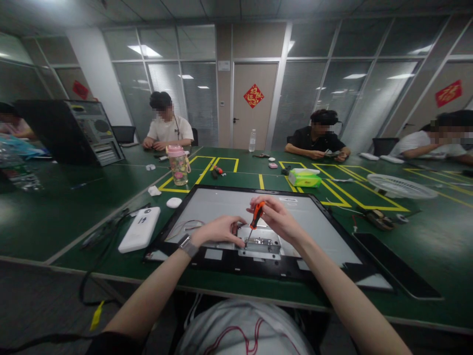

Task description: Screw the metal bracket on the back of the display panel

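Observation:
A flat display panel (214, 201) with a black frame lies on the green table in front of me, its pale grey back facing up. Near its front edge sits a metal bracket (261, 243) with a hinge-like piece. My right hand (275, 213) is closed around the orange and black handle of a screwdriver (257, 212). The shaft slants down to the bracket's left end. My left hand (221, 230) rests over the panel beside the tip, thumb and fingers curved with a gap between them. Whether a screw sits under the tip is too small to tell.
Left of the panel lie a white power bank-like block (140, 229), a white round case (174, 202) and cables. A pink-lided bottle (179, 167) and green tissue pack (304, 178) stand beyond. A long black panel (397, 264) lies right. Several people sit around the table.

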`<state>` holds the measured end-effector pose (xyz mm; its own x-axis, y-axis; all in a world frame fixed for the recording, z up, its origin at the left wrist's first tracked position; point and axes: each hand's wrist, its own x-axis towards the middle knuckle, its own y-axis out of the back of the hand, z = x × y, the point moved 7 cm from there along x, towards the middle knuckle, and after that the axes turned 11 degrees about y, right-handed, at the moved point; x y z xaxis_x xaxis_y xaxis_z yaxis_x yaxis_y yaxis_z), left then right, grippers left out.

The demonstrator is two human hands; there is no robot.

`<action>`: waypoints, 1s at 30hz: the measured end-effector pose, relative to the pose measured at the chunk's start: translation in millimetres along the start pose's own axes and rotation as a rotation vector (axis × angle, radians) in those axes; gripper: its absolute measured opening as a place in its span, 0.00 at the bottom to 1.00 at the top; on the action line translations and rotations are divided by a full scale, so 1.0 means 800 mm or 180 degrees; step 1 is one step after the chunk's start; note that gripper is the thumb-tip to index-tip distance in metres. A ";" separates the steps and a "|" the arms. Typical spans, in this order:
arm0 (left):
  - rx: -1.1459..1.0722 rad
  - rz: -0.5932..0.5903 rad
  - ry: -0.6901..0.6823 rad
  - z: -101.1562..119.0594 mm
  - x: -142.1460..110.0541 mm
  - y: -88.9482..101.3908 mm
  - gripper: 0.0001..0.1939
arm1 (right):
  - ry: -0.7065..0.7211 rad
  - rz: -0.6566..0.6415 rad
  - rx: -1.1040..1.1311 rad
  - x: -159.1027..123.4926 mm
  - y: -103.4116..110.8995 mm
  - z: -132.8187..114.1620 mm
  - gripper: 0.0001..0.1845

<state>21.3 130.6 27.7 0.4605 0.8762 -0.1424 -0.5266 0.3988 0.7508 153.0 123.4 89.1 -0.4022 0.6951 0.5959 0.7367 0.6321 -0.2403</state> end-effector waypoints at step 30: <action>0.0079 0.0017 -0.0023 -0.004 0.003 -0.002 0.39 | -0.0034 0.0019 -0.0266 -0.002 0.004 -0.003 0.16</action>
<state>21.1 132.4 23.9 0.4629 0.8762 -0.1339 -0.5111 0.3872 0.7673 157.3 123.6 89.3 -0.4030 0.7028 0.5863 0.7817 0.5975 -0.1789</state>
